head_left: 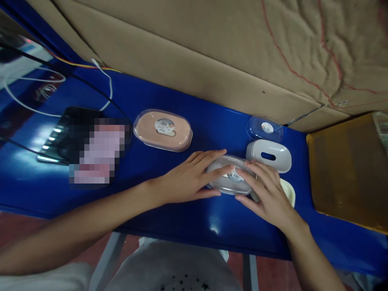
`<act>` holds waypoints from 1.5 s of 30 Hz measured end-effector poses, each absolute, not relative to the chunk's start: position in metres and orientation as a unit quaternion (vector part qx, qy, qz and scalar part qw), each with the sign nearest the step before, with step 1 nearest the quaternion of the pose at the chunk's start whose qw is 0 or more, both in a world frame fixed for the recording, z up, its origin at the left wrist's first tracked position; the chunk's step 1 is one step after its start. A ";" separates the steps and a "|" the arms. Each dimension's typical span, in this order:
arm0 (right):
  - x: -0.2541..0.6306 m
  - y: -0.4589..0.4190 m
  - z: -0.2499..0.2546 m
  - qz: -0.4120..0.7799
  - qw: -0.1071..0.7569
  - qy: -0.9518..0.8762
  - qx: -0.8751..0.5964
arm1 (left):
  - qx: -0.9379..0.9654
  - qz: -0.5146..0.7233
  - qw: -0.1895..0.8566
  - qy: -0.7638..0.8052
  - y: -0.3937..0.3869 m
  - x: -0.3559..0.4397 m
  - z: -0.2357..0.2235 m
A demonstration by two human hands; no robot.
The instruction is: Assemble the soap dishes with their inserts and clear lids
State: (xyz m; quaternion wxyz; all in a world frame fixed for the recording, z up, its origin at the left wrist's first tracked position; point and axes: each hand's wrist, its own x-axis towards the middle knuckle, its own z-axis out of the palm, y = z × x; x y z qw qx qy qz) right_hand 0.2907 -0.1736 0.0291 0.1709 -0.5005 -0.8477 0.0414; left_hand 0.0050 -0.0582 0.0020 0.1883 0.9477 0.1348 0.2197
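An oval lidded box (230, 187) with a clear lid and a round printed label lies in front of me, gripped from both ends. My left hand (188, 177) curls round its left end, thumb along the near side and forefinger across the lid beside the label. From the right, my right hand (271, 196) clasps the other end, thumb at the near edge and fingers over the top. Just behind it sits a white oval box (277, 155) with a slot in its top. A pale cream oval piece (288, 193) is partly hidden under my right hand.
A pink oval box (176, 123) with a clear lid stands at left on the blue table (169, 220). Behind the white box lies a clear labelled lid (254, 126). A phone (100, 149), blurred, and cables are further left; a taped carton (345, 169) stands right.
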 end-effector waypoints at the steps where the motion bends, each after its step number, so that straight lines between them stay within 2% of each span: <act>1: 0.291 -0.174 0.029 0.040 0.166 -0.848 -0.501 | 0.949 0.218 0.185 0.136 -0.058 0.005 0.003; 16: 0.285 -0.176 0.029 0.029 0.107 -0.847 -0.520 | 0.967 0.190 0.103 0.138 -0.057 0.004 0.012; 27: 0.285 -0.174 0.026 0.014 0.115 -0.846 -0.521 | 0.966 0.189 0.096 0.147 -0.056 0.004 0.010; 39: 0.288 -0.172 0.020 0.022 0.107 -0.844 -0.525 | 0.970 0.174 0.019 0.167 -0.062 0.007 0.020; 45: 0.309 -0.166 0.028 -0.020 0.146 -0.810 -0.568 | 0.970 0.154 -0.066 0.177 -0.050 0.019 0.030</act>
